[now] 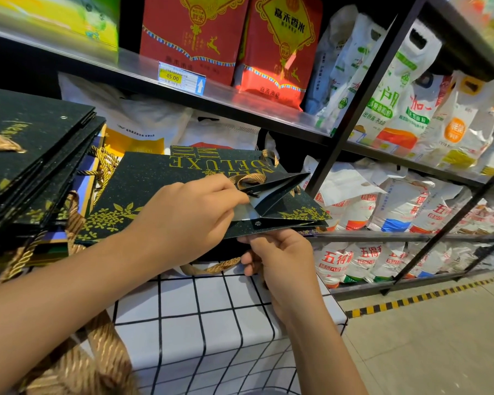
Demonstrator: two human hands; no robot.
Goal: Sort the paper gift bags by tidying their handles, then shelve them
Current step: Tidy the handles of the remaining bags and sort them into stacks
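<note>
A flat black gift bag with gold "DELUXE" lettering and gold leaves lies in the middle, its mouth end partly open towards the right. My left hand rests on the bag and its fingers pinch the bag's upper flap beside a gold ribbon handle. My right hand grips the bag's near edge from below, with a second gold ribbon handle under its fingers. A stack of several similar black bags lies to the left, gold rope handles spilling from it.
The bags lie on a surface covered by a white cloth with a black grid. Dark metal shelving stands behind and to the right, holding red rice packs and white sacks. A yellow-and-black strip marks the floor.
</note>
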